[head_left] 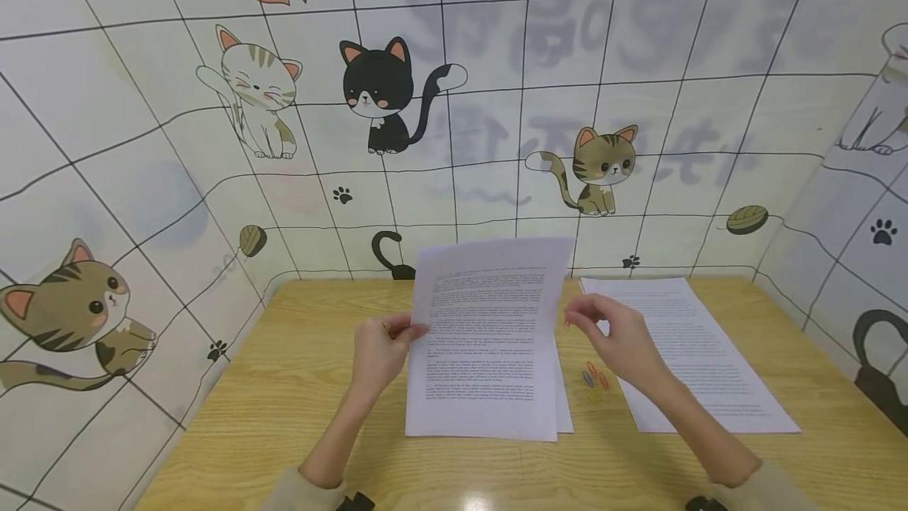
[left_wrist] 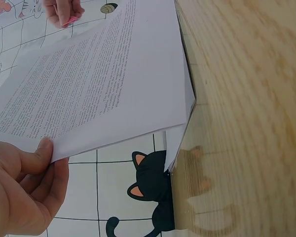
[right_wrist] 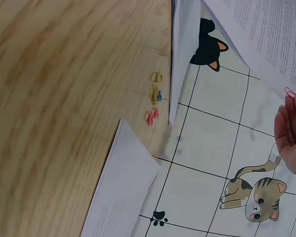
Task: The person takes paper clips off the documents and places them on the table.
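Observation:
My left hand (head_left: pixel 379 349) pinches the left edge of a printed paper sheet (head_left: pixel 489 322), thumb in front and fingers behind. The held paper stands tilted up from the table, with another sheet (head_left: pixel 564 412) showing behind its lower right edge. Near its right edge, my right hand (head_left: pixel 617 333) pinches a pinkish-red paper clip (right_wrist: pixel 290 92) between thumb and fingertips. In the right wrist view the clip overlaps the paper's edge; whether it touches cannot be told. Several loose paper clips (head_left: pixel 603 381), red, blue and yellow, lie on the table below the right hand.
A second pile of printed paper (head_left: pixel 698 361) lies on the right, partly under my right forearm. The wooden table (head_left: pixel 284 393) meets a white wall (head_left: pixel 482 180) with cat drawings at the back, and walls close in on both sides.

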A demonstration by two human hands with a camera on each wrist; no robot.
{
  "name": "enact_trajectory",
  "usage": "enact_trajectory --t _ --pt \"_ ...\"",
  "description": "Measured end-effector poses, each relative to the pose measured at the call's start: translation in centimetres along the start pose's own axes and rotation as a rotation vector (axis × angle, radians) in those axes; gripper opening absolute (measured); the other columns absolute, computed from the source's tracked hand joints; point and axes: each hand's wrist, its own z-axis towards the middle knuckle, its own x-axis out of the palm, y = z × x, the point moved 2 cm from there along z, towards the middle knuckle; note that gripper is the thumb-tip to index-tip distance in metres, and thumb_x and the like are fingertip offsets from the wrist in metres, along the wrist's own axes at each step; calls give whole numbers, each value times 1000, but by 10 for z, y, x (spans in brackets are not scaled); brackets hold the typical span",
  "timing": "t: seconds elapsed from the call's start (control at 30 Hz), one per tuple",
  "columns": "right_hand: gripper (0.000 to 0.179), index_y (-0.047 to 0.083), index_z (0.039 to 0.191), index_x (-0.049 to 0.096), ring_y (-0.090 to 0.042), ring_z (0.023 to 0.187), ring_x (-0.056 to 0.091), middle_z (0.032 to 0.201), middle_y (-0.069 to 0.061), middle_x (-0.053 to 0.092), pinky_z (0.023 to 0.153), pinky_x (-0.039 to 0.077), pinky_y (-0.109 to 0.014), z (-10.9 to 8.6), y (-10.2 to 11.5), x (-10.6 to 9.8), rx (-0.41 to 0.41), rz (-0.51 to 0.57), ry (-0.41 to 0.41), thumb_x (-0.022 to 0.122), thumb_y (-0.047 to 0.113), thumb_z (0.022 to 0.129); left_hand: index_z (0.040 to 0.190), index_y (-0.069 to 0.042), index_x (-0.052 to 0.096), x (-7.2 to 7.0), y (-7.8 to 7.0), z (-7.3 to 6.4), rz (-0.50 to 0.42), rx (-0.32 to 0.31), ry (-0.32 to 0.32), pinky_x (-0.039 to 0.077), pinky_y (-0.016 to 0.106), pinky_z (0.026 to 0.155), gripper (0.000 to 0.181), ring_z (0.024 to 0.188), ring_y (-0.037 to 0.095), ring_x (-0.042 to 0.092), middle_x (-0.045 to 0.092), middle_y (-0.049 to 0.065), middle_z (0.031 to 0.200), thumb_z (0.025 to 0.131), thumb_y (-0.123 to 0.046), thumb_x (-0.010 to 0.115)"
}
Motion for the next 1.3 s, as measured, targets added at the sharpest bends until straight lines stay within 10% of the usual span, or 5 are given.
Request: enact_trajectory --t 1.3 --pt "9 7 86 65 -12 50 51 69 -1 64 46 41 -23 -29 -67 21 287 82 539 71 2 91 94 3 79 0 2 0 -22 -6 20 54 23 58 11 68 19 72 76 13 84 84 4 77"
